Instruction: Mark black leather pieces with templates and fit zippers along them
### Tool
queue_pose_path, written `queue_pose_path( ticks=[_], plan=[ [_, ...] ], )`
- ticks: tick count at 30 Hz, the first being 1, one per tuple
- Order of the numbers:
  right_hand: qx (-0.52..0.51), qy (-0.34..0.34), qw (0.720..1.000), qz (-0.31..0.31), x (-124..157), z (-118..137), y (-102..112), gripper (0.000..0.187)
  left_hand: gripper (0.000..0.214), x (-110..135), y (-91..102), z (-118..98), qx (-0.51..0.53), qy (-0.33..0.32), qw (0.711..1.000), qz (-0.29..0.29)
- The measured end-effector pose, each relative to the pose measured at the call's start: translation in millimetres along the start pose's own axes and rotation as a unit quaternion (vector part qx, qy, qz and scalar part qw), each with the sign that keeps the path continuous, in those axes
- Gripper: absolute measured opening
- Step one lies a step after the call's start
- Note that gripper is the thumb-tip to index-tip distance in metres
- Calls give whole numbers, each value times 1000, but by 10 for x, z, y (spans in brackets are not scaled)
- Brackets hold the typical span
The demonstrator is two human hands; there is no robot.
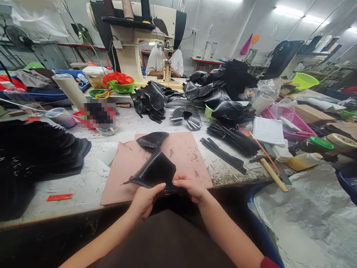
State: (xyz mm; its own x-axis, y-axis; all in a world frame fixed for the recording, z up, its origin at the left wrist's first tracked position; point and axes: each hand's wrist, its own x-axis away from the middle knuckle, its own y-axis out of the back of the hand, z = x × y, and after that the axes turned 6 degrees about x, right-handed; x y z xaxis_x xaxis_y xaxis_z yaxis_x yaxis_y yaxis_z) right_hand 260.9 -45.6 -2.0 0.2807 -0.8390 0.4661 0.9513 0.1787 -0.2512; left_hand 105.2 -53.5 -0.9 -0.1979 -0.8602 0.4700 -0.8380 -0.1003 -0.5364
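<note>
Left hand (145,199) and right hand (192,188) pinch the black piece (156,167) at the pink board's (191,158) near side, perhaps shaping its partly hidden edge; continuing would call for even pressure.

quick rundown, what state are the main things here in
left hand: pinching black leather piece by near edge
right hand: pinching same piece
black leather piece: held, partly over pink board
pink board: flat on table
notebook: open, page showing
jar: green lid on
hammer: lying, handle past table edge
green basket: holding red plastic
</note>
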Motion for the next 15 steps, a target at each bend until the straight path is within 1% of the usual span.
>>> queue_pose_path(
  ticks=[5, 11, 13, 15],
  plan=[
    [-7, 1, 1000, 7, 11, -1, -6, 21, 45, -3, -3, 6, -17, -21, 1000, -4],
    [-15, 1, 1000, 18, 4, -23, -2, 19, 53, -56, 68, 54, -61, -69, 996, -8],
    [-17, 1, 1000, 20, -3, -34, 2, 19, 52, -61, 83, 54, -83, -76, 994, -6],
    [-19, -1, 1000, 23, -11, -45, 1, 20, 51, -46, 76, 33, -127, -85, 988, -14]
  ],
)
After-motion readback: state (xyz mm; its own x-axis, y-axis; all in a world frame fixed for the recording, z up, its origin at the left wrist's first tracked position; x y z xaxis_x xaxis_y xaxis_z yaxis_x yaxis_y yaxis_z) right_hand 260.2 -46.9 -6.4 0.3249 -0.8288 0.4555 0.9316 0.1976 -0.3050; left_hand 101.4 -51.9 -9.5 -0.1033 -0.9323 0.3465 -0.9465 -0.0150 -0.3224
